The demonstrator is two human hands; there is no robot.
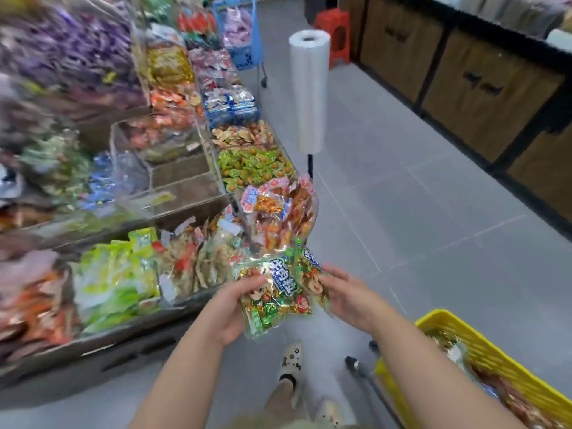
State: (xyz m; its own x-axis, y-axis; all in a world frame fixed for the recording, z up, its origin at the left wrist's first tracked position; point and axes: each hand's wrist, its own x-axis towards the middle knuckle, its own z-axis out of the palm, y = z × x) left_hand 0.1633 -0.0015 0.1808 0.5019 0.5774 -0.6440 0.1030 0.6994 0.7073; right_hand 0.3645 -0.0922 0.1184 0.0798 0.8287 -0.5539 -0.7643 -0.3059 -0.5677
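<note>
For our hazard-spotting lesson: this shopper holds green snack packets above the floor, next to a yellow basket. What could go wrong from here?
1. The glossy snack packets hang over bare floor. The left hand grips one side, while the right hand seems only to meet the far edge, so one could slip.
2. The yellow basket sits low behind the right forearm, so a packet dropped without looking might miss it.

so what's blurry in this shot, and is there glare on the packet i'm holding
Head view: motion blur smears the snack bins on the far left, worst toward the edge; the snack packet held by the left hand and right hand is fairly sharp, with glare spots on its foil; wide-angle distortion slants the cabinets.
</note>
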